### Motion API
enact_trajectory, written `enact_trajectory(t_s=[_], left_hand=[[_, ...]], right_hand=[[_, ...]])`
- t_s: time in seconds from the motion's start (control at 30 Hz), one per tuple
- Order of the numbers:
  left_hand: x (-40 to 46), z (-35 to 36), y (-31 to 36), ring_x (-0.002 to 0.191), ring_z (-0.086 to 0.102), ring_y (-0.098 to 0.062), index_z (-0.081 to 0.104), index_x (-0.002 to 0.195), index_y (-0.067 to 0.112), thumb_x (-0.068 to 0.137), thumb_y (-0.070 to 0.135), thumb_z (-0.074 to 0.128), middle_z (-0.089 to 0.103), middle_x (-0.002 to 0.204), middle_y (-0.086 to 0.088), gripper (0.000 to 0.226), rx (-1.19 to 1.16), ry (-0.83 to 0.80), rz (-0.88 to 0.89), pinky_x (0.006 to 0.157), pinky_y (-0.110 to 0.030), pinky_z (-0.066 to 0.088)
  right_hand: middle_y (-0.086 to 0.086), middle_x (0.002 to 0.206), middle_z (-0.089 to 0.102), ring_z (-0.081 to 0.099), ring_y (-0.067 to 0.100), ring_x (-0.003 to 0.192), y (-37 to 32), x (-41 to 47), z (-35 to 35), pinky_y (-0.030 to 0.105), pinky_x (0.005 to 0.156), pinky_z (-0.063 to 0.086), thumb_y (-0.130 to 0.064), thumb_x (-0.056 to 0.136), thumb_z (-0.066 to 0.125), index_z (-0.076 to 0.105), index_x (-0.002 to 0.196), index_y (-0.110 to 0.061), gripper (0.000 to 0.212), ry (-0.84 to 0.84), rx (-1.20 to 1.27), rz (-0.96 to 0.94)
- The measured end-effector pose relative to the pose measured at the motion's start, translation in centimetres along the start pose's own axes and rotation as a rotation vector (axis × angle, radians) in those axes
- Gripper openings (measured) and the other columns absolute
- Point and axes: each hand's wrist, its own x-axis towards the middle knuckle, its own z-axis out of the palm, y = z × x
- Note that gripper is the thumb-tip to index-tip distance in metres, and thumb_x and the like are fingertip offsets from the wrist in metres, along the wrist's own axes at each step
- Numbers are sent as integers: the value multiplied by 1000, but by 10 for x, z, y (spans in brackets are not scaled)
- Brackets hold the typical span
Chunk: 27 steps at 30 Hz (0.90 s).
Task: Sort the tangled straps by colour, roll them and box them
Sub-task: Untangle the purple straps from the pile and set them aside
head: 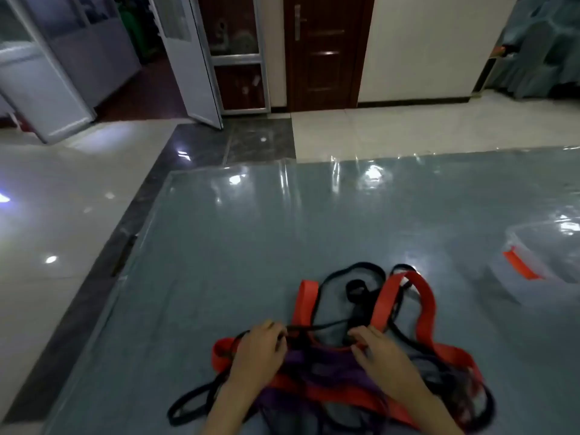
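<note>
A tangled heap of straps lies on the grey mat (235, 246) in front of me. Wide red straps (425, 296) loop through it, thin black straps (354, 268) wind around them, and a purple strap (326, 359) sits in the middle. My left hand (260, 346) rests on the left of the heap, fingers curled on a thin black strap. On the right of the heap, my right hand (379, 356) has its fingers pinching the same black strap near the purple one. A clear plastic box (539, 268) with a red latch stands to the right.
The mat is covered with shiny clear plastic and lies on a tiled floor (62, 215). A dark wooden door (323, 51) and glass-panelled doors (188, 58) stand at the back. Grey-blue fabric (546, 42) hangs at the far right.
</note>
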Motion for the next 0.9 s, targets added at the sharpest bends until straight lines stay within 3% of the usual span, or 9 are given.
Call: enact_trajectory(t_s=[0.1,0.2,0.27,0.4,0.53,0.6,0.67,0.8,0.9], left_hand=[[12,9,-6,128,53,-21,61,127,24,103,32,52,55,133,2,26,74,-90,-21,102,-34,44],[21,21,-10,153,28,-30,48,147,29,104,34,54,18,171,-5,44,47,-195,-100,116,-49,39],[29,29,-15,155,23,-29,41,154,32,104,36,55,12,173,-3,52,65,-237,-108,118,-52,37],[43,47,-19,142,47,-23,42,152,31,102,36,54,45,155,5,52,77,-267,-112,115,-43,38],[48,59,-23,126,61,-24,58,137,31,100,35,57,68,133,4,37,112,-224,-133,101,-39,41],[51,59,-26,116,66,-24,64,122,31,98,34,59,73,119,5,25,119,-213,-109,88,-37,39],[54,56,-30,111,68,-24,66,118,31,97,33,62,75,113,5,22,89,-210,-84,88,-37,41],[58,43,-35,97,72,-23,72,107,31,89,31,72,78,97,4,18,-116,-149,-93,79,-36,47],[61,28,-33,89,73,-18,72,102,31,85,26,76,77,89,8,19,-248,-85,-121,77,-36,53]], right_hand=[[-16,116,59,63,9,112,6,4,-2,33,92,55,-31,99,68,65,124,-29,26,-76,-26,31],[-17,118,54,62,10,115,10,5,-3,30,95,53,-32,100,67,64,128,-29,29,-158,-36,69],[-16,120,52,61,13,118,12,5,-3,29,99,51,-30,100,68,63,132,-26,32,-196,-21,81],[-9,137,52,57,13,127,14,9,1,31,104,49,-31,103,64,58,142,-22,40,-259,-36,79],[-10,152,42,62,14,120,10,14,3,18,95,43,-35,106,60,55,148,-22,44,-311,-57,126],[-11,157,38,64,15,117,10,15,5,16,93,40,-37,107,59,56,147,-24,42,-331,-74,131],[-11,159,36,64,17,117,10,15,7,19,94,41,-38,106,59,59,144,-26,39,-339,-86,127],[-7,142,52,61,19,121,10,24,9,27,100,48,-31,104,64,68,132,-21,30,-269,-78,109],[1,112,66,61,27,104,2,37,9,43,91,57,-13,95,74,74,118,-14,23,3,-100,42]])
